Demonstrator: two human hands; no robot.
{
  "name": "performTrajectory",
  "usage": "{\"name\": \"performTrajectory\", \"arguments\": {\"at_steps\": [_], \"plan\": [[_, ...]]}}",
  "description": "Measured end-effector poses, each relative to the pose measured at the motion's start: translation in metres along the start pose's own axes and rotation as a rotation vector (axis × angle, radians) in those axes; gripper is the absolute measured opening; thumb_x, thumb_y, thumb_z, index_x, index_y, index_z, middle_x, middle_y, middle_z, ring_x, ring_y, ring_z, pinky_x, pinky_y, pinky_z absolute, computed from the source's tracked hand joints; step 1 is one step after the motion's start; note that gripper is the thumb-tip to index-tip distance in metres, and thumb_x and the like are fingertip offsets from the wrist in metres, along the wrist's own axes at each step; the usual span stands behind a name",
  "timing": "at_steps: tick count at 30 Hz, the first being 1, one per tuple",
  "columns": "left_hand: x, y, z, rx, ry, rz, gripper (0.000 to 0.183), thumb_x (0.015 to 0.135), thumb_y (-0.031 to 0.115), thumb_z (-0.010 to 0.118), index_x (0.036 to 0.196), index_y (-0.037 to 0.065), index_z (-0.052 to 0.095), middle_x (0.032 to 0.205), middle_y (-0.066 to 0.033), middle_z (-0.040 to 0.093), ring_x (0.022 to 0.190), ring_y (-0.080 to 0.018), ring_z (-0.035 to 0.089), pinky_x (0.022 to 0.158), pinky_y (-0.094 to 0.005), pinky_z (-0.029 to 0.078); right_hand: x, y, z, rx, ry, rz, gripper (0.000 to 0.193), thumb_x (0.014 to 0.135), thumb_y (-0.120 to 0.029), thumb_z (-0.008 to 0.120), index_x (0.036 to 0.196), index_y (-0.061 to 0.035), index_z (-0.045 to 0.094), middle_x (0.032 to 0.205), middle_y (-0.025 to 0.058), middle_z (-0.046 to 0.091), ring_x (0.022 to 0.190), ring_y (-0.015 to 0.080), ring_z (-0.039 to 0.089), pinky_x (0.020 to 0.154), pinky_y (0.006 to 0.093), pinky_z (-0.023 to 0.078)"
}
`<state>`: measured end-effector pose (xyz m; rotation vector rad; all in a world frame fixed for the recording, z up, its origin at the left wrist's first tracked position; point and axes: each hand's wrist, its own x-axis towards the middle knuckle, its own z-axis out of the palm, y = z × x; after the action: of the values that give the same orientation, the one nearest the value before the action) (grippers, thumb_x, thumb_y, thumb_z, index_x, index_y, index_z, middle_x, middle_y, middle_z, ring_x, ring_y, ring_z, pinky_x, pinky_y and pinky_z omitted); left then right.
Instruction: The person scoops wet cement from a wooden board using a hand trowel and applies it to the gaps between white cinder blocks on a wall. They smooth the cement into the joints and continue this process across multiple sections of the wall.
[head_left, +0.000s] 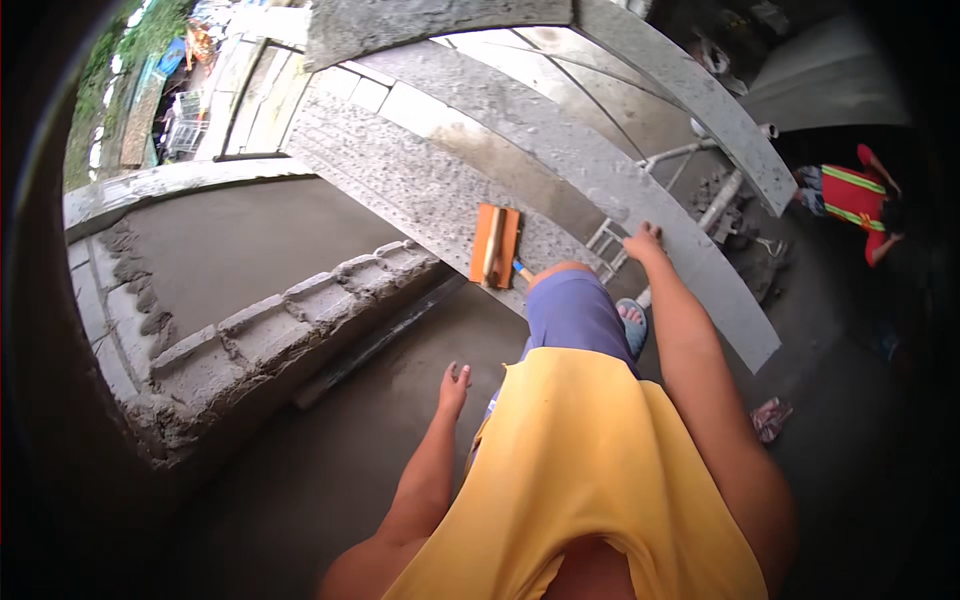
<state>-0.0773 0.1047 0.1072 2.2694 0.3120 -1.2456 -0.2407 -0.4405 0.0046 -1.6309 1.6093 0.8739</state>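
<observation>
My left hand (455, 388) hangs low beside my body, with nothing in it and its thumb and fingers apart. In front of me, my right hand (645, 241) reaches out over a grey plank (705, 275) and appears to rest on it, fingers bent loosely and apart; I see nothing in it. An orange plastering float (511, 240) with a worn wooden handle lies on the cement-spattered plank (390, 180) to the left, handle up. Close against the float, next to my knee, is a tool with a blue handle (522, 270); the rest of it is hidden.
A rough block ledge (300, 305) borders a smooth grey cement surface (260, 235) at left. Beneath the planks stand a metal ladder (606, 245) and scaffold pipes (722, 200). Another plank (700, 110) crosses upper right. A person in a red reflective vest (853, 195) is farther right.
</observation>
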Motion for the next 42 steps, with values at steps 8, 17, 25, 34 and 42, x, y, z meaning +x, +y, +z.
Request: {"name": "performTrajectory", "arguments": {"at_steps": [8,17,25,34,42], "plan": [[-0.026,-0.057,-0.037,0.117,0.032,-0.114,0.087,0.093,0.055,0.069,0.153,-0.002,0.039,0.112,-0.0222,0.069,0.093,-0.0237,0.071,0.086,-0.0362,0.055,0.023,0.007,0.01,-0.029,-0.005,-0.034,0.09,0.089,-0.033,0.062,0.161,-0.0057,0.016,0.168,0.0258,0.01,0.154,0.0417,0.02,0.119,0.0579,0.029],[-0.005,0.027,-0.044,0.159,-0.043,-0.077,0.081,0.099,0.048,0.065,0.155,-0.001,0.034,0.128,-0.023,0.066,0.109,-0.0263,0.069,0.092,-0.0354,0.054,0.004,0.016,0.026,-0.043,0.18,-0.039,0.088,0.09,-0.027,0.063,0.162,-0.0096,0.017,0.169,0.0216,0.013,0.154,0.0378,0.023,0.118,0.0527,0.034],[0.095,0.17,-0.051,0.263,-0.146,0.031,0.07,0.102,0.041,0.061,0.156,0.006,0.034,0.128,-0.0121,0.066,0.109,-0.0212,0.067,0.087,-0.0342,0.052,-0.008,0.031,0.045,-0.028,0.365,-0.081,0.078,0.09,-0.018,0.06,0.16,-0.0137,0.026,0.167,0.0172,0.024,0.15,0.0368,0.032,0.109,0.0495,0.046],[0.201,0.288,0.0,0.203,-0.243,0.04,0.069,0.104,0.04,0.059,0.156,0.003,0.033,0.126,-0.0104,0.066,0.109,-0.0166,0.064,0.084,-0.0296,0.049,-0.029,-0.001,0.027,-0.134,0.392,-0.02,0.076,0.091,-0.016,0.06,0.16,-0.0163,0.029,0.166,0.0136,0.028,0.147,0.035,0.038,0.102,0.0513,0.05],[0.236,0.289,0.016,0.207,-0.299,-0.021,0.065,0.105,0.037,0.058,0.156,0.003,0.034,0.129,-0.0112,0.065,0.106,-0.0161,0.064,0.084,-0.0291,0.051,-0.024,-0.003,0.009,0.04,0.363,-0.111,0.067,0.092,-0.028,0.052,0.157,-0.0137,0.038,0.163,0.0217,0.031,0.15,0.0391,0.03,0.119,0.0552,0.032]]}}
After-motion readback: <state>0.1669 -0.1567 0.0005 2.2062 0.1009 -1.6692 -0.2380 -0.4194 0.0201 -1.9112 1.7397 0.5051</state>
